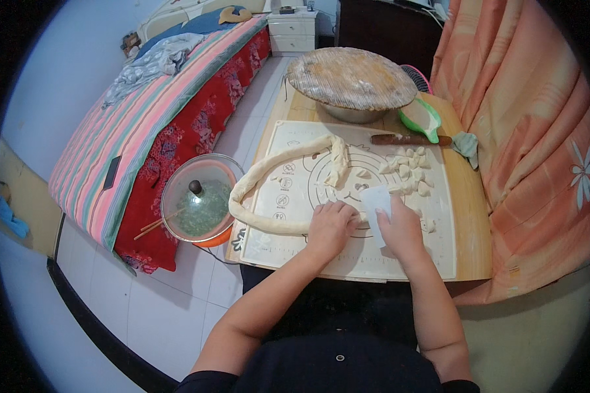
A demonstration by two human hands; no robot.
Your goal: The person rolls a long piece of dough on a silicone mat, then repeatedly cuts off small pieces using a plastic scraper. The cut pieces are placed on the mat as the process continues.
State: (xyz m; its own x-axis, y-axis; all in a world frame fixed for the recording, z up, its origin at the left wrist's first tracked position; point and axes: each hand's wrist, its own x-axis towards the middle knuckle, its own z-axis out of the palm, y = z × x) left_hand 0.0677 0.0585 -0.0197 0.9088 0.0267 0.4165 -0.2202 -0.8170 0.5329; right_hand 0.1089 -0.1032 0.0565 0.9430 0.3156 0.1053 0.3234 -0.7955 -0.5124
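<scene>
A long rope of dough [263, 221] curves in a loop over a printed white kneading mat [432, 259], its left bend hanging at the mat's edge. My left hand [332, 226] is closed over the near end of the rope, pressing it to the mat. In my right hand [403, 230] is a white dough scraper [373, 202], held on edge against the dough just beyond my left fingers. Several small cut dough pieces [414, 171] lie scattered on the mat's right side. The scraper's lower edge is partly hidden by my right hand.
Behind the mat stand a basin under a round woven lid [351, 77], a green scoop [418, 121] and a wooden rolling pin [400, 139]. A pot with a glass lid [200, 203] and chopsticks [152, 226] is left of the board. A curtain [518, 150] hangs right; a bed [131, 137] is left.
</scene>
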